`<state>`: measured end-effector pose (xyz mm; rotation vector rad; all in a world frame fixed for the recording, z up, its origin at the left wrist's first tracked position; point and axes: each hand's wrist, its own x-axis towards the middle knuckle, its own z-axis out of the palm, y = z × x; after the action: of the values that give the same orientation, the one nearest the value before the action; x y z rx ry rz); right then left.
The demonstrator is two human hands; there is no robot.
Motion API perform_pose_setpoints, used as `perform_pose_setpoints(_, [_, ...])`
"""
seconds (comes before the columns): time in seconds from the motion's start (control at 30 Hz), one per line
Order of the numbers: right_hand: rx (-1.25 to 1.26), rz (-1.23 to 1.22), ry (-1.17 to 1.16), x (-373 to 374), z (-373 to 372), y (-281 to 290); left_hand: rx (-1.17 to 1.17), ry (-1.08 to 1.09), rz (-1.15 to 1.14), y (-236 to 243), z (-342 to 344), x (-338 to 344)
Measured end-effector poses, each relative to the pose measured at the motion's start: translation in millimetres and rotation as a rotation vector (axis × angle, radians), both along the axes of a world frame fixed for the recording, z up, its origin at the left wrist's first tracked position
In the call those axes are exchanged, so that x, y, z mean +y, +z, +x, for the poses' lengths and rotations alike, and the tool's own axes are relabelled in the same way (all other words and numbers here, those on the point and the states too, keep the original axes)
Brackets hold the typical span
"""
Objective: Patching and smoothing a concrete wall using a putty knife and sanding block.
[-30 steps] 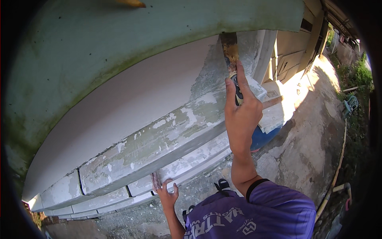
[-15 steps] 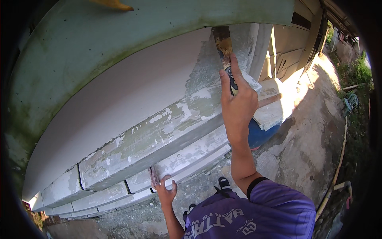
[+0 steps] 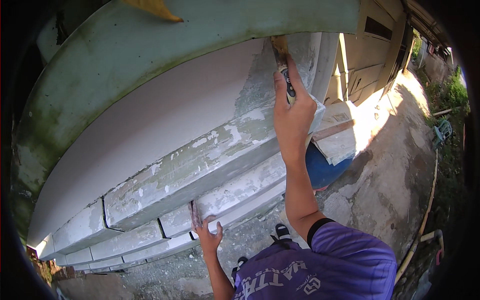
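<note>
My right hand (image 3: pixel 294 111) grips the dark handle of a putty knife (image 3: pixel 280 52), index finger stretched along it toward the blade. The stained blade meets the grey-patched upper wall (image 3: pixel 257 82), and its tip goes out of sight behind the green overhanging edge (image 3: pixel 200 47). Lower down, my left hand (image 3: pixel 209 239) is at the second ledge (image 3: pixel 235 192), thumb raised away from the curled fingers. Its fingertips close on a narrow pinkish-brown strip (image 3: pixel 194 214) that stands against the ledge; what the strip is, I cannot make out.
Below the wall run stepped, whitish-patched ledges (image 3: pixel 190 160) with dark gaps between blocks. At right, a blue drum (image 3: pixel 325 167) has pale boards (image 3: pixel 340 142) above it. A yellow thing (image 3: pixel 155 9) lies atop the overhang. Concrete ground (image 3: pixel 370 200) and a long pole (image 3: pixel 425 210) lie further right.
My right hand and the putty knife have moved up, so less of the blade shows below the overhang. The view has shifted slightly. My left hand stays by the same spot on the ledge.
</note>
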<state>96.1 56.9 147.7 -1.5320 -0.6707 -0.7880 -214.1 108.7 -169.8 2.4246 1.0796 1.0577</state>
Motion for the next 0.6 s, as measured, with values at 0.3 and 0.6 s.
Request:
perform_pose_setpoints(0.3, [0.057, -0.084, 0.041, -20, -11, -22, -0.023, -0.023, -0.036, -3, -2, 1])
perform_pose_setpoints(0.6, [0.086, -0.178, -0.013, -23, -13, -24, -0.008, -0.022, -0.033, -11, -2, 4])
